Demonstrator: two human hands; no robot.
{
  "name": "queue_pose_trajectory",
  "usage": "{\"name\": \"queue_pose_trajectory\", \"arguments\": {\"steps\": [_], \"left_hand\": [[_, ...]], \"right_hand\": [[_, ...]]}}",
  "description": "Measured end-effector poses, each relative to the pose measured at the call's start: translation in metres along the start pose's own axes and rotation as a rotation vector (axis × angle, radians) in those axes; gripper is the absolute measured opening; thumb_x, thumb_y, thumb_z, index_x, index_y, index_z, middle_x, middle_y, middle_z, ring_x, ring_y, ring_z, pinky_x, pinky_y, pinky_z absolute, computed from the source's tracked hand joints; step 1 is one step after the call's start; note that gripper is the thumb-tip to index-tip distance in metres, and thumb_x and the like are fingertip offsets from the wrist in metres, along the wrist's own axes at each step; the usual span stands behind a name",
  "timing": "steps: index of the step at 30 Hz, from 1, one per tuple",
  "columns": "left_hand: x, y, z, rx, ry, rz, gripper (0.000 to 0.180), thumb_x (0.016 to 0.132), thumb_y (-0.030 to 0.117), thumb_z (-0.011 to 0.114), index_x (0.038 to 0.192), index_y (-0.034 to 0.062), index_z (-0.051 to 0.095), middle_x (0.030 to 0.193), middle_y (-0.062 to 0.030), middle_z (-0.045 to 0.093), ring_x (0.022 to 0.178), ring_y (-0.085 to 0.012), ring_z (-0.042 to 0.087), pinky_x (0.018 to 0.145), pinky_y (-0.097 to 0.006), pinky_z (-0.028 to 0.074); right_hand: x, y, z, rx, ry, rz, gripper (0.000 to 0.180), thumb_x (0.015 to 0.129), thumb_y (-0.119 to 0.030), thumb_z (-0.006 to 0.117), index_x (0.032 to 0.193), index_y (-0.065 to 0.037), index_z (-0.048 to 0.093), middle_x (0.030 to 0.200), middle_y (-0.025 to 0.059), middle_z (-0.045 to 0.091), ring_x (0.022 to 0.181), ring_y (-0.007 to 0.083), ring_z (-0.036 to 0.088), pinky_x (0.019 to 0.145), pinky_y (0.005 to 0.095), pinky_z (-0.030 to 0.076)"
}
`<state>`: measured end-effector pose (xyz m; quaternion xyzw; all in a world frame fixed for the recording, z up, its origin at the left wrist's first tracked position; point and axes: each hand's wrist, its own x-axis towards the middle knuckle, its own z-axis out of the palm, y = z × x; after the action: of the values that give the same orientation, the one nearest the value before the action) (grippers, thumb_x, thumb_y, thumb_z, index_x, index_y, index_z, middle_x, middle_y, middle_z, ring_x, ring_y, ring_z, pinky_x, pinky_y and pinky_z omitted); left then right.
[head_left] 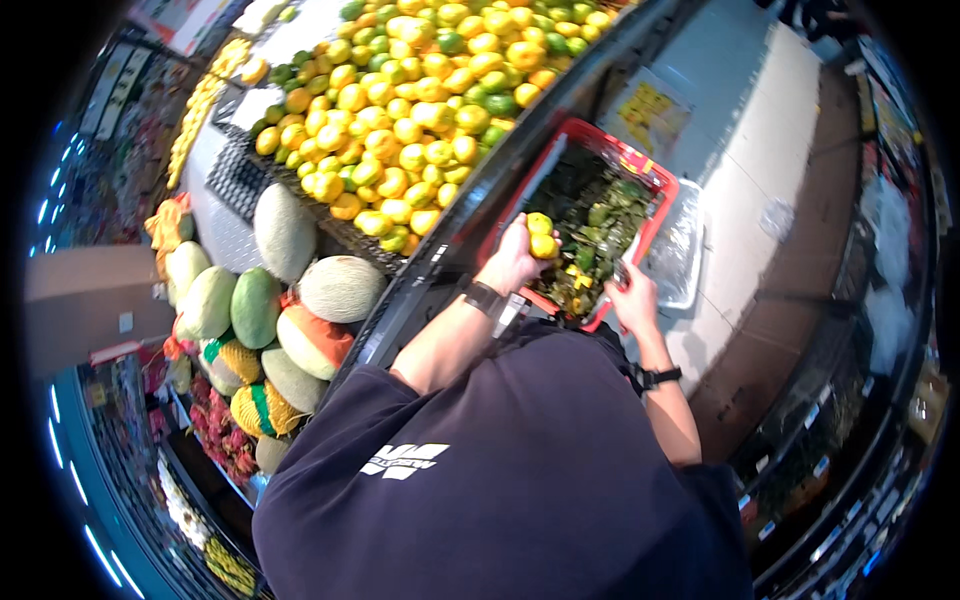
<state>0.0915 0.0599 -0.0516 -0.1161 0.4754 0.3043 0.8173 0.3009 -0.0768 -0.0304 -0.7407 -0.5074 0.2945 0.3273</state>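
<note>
My left hand (513,260) is closed around two yellow-orange mandarins (541,236), held over the left side of a red crate (652,168). Dark green cut leaves (600,205) fill much of that crate, with a few yellow pieces among them near its close end. At the crate's near right edge, my right hand (634,297) is closed on something small. A bit of red and dark shows at its fingers, but its kind cannot be made out.
Left of the crate, beyond a dark stand edge (478,200), lies a large heap of yellow and green mandarins (410,110). Several melons (340,288) sit nearer on the left. A white plastic tray (690,245) is on the floor right of the crate; shelves run along the far right.
</note>
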Motion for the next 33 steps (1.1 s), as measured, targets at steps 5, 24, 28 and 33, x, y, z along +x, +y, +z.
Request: {"name": "queue_pose_trajectory", "arguments": {"steps": [5,24,28,33], "left_hand": [[-0.04,0.047,0.002,-0.295,-0.037,0.087,0.044,0.103,0.049,0.043,0.115,0.0085,0.054,0.105,-0.015,0.062,0.091,-0.0309,0.061,0.079,-0.045,0.054],[-0.074,0.133,0.028,0.248,-0.292,0.797,0.032,0.103,0.028,0.047,0.076,0.0113,0.048,0.071,-0.0059,0.056,0.073,-0.0247,0.058,0.072,-0.038,0.048],[-0.027,0.049,0.011,0.346,-0.023,0.472,0.035,0.105,0.032,0.045,0.073,0.0172,0.04,0.06,0.0034,0.037,0.053,-0.0128,0.036,0.052,-0.03,0.032],[0.078,-0.016,-0.055,0.696,0.296,0.39,0.014,0.095,0.002,0.041,0.101,0.0087,0.051,0.074,-0.0045,0.052,0.059,-0.016,0.052,0.047,-0.034,0.044]], "right_hand": [[-0.017,0.035,-0.006,-0.05,-0.152,0.207,0.041,0.078,-0.012,0.075,0.114,0.003,0.064,0.081,0.0105,0.068,0.072,0.017,0.063,0.072,0.0325,0.052],[-0.052,0.069,-0.017,0.823,-0.242,0.871,0.027,0.089,-0.02,0.059,0.111,-0.006,0.055,0.099,0.0129,0.067,0.081,0.024,0.066,0.071,0.0373,0.053],[-0.074,0.11,-0.031,1.321,-0.335,1.084,0.029,0.085,-0.022,0.057,0.109,-0.005,0.055,0.105,0.0198,0.067,0.096,0.0316,0.064,0.085,0.0501,0.05],[-0.11,0.138,-0.045,1.539,-0.224,1.091,0.027,0.084,-0.021,0.057,0.103,-0.001,0.057,0.108,0.0222,0.067,0.098,0.0348,0.064,0.092,0.0479,0.05]]}}
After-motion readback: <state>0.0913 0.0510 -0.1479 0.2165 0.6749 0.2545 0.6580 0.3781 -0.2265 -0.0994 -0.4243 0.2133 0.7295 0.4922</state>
